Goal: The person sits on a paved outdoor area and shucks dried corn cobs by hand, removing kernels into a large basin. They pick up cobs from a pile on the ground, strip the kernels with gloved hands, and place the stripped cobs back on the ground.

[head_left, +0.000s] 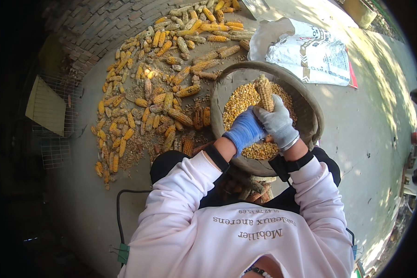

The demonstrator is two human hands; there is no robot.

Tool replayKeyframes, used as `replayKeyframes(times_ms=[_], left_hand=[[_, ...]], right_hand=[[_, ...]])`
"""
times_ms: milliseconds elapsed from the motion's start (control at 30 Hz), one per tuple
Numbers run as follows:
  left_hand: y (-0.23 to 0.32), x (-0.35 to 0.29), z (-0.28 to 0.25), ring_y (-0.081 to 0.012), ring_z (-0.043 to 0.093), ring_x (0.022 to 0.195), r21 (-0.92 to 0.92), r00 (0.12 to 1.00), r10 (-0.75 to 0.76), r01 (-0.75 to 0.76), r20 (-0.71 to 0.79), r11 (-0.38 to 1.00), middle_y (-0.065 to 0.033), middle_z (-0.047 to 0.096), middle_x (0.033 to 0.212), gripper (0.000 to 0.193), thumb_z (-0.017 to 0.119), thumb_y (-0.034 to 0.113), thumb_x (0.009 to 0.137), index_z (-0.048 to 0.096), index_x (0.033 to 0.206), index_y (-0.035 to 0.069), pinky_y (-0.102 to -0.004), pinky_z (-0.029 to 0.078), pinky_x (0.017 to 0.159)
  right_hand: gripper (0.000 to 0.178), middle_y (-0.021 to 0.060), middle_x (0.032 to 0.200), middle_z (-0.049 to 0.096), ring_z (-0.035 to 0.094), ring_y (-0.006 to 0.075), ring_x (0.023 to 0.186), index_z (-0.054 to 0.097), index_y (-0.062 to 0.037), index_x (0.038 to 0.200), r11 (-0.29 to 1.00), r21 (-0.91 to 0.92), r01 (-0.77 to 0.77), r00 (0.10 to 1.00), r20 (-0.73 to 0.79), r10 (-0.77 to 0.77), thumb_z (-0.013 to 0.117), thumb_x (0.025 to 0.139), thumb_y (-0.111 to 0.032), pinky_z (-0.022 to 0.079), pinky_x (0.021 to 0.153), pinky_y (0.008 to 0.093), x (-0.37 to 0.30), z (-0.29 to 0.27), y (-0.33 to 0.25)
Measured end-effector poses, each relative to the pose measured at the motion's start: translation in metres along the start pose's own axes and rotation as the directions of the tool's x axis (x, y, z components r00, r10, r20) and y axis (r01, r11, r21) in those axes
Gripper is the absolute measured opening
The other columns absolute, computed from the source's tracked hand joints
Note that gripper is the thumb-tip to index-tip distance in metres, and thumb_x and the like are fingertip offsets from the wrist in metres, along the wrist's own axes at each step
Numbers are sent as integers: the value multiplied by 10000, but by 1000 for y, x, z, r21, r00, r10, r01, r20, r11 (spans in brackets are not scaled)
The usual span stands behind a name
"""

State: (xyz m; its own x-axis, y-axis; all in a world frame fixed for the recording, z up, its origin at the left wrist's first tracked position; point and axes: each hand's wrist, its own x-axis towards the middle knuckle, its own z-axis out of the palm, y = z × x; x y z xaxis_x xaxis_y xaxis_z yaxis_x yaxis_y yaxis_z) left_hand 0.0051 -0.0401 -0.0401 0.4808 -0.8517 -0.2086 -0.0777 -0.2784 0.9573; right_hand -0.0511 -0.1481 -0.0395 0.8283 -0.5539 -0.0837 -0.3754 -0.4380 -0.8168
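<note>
My right hand [279, 123], in a pale grey glove, is closed around an upright corn cob [264, 90] covered in kernels. Pressed against it is my left hand [246, 129] in a blue glove, its fingers closed at the cob's lower part and mostly hidden. A small orange-brown end shows below between the hands; I cannot tell if it belongs to the same cob. Both hands are over a wide grey-brown basin [312, 104] between my knees. Loose yellow kernels [238, 104] lie inside it.
A large spread of corn cobs [171, 88] covers the ground to the left and far side, with scattered kernels among them. Beyond the basin's right lies a white printed sack [317, 55]. Reddish stripped cobs [264, 191] sit below the basin. A wire cage [55, 116] stands far left.
</note>
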Motion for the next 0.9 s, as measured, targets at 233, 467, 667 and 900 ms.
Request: replayKeyframes(times_ms=[233, 467, 667, 900], left_hand=[[10, -12, -2, -129, 594, 675, -483, 968, -230, 251, 104, 839, -84, 582, 858, 442, 693, 112, 751, 455, 1104, -8, -262, 522, 519], [-7, -9, -18, -192, 628, 727, -611, 945, -276, 326, 177, 722, -105, 622, 838, 327, 673, 115, 763, 515, 1021, -8, -347, 549, 664], [-1, 6, 12, -201, 608, 715, 403, 962, -172, 247, -212, 881, -132, 597, 852, 516, 695, 123, 711, 427, 1111, -63, -314, 508, 636], [15, -5, -3, -184, 591, 597, -316, 920, -385, 389, 78, 865, -131, 559, 794, 556, 658, 76, 688, 377, 1130, -112, -294, 482, 421]], right_hand=[[141, -5, 740, 588, 515, 61, 617, 604, -25, 900, 610, 780, -138, 981, 23, 192, 632, 848, -153, 427, 538, 221, 14, -2, 12], [339, 13, 862, 600, 547, 89, 739, 580, -41, 1138, 510, 814, -279, 952, 303, 37, 614, 858, -230, 456, 634, 253, 3, -33, 5], [328, 88, 798, 629, 579, 131, 697, 565, -5, 1034, 918, 371, -139, 976, -103, 190, 653, 800, -217, 471, 649, 284, -5, 3, -1], [174, 7, 696, 604, 536, 77, 595, 610, -27, 900, 691, 699, -185, 970, 16, 243, 637, 844, -189, 442, 546, 233, 6, -3, 7]])
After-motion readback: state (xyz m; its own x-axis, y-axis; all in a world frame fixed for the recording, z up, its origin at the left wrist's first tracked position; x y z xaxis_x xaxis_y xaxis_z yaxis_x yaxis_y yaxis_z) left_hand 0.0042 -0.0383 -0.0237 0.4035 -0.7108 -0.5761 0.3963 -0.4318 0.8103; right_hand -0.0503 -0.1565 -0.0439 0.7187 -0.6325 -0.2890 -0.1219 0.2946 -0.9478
